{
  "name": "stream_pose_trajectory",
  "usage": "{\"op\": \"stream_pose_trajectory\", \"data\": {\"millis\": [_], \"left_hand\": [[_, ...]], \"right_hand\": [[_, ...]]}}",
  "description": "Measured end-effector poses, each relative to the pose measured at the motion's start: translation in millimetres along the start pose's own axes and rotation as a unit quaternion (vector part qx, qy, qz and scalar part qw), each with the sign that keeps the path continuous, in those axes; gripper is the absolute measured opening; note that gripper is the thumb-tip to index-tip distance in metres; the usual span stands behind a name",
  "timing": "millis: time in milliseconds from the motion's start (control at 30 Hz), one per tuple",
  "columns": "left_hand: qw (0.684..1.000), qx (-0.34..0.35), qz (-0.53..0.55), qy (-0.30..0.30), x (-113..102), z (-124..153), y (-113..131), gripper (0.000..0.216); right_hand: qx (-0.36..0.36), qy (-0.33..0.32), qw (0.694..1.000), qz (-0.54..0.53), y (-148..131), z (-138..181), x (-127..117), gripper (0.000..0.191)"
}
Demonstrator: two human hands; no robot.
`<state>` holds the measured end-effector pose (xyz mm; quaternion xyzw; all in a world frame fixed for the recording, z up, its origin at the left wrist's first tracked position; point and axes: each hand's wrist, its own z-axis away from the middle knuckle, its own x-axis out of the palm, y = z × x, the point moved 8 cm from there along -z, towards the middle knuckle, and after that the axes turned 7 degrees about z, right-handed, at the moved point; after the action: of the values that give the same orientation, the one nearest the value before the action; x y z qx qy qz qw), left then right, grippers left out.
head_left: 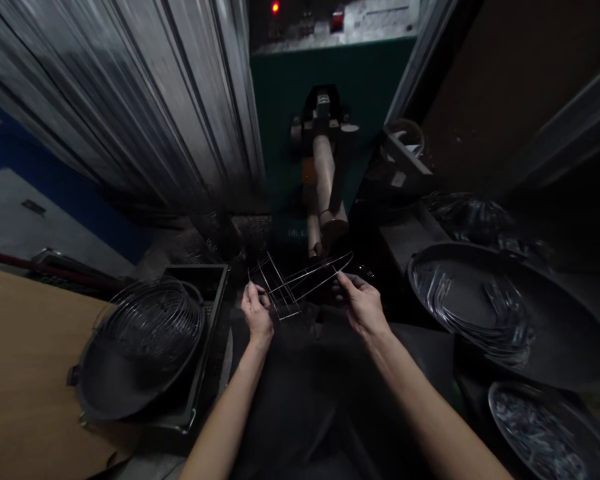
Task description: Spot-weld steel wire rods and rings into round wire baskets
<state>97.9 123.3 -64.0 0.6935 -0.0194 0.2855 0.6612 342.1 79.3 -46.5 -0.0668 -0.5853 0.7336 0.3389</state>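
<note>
I hold a small wire frame (293, 280) of thin crossing steel rods in front of a green machine (325, 100). My left hand (257, 313) pinches the frame's left end. My right hand (363, 303) pinches its right end, where long curved wires run out. The frame sits just below the machine's cylindrical electrode arm (325, 180), apart from it.
A dark pan (130, 373) at the left holds a coil of wire rings (153, 320). At the right, a large dark bowl (555, 320) contains bent wires, and a second bowl (545, 427) holds small metal pieces. Corrugated metal sheeting (130, 93) rises at the back left. A wooden board (20, 360) lies at far left.
</note>
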Motion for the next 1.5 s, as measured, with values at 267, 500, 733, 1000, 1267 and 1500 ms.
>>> {"op": "stream_pose_trajectory", "data": {"millis": [267, 500, 733, 1000, 1267, 1500], "left_hand": [[0.999, -0.037, -0.012, -0.003, -6, -9, -10, 0.043], [0.998, -0.047, -0.031, -0.004, -2, -11, -9, 0.043], [0.997, -0.054, -0.055, -0.008, 3, -13, -3, 0.04], [0.997, -0.064, -0.045, -0.019, 7, -18, 4, 0.039], [0.995, -0.1, 0.004, 0.004, 8, -12, 2, 0.034], [0.993, -0.113, 0.028, 0.018, 6, -21, -4, 0.032]], "right_hand": [[0.083, -0.026, 0.995, -0.038, 7, 10, 16, 0.043], [0.111, -0.01, 0.992, -0.052, 4, 11, 16, 0.039], [0.113, 0.013, 0.992, -0.049, -2, 12, 19, 0.033], [0.128, 0.018, 0.99, -0.057, -5, 9, 25, 0.022], [0.123, -0.011, 0.991, -0.047, -5, 12, 24, 0.026], [0.138, 0.016, 0.988, -0.061, 6, 17, 1, 0.029]]}}
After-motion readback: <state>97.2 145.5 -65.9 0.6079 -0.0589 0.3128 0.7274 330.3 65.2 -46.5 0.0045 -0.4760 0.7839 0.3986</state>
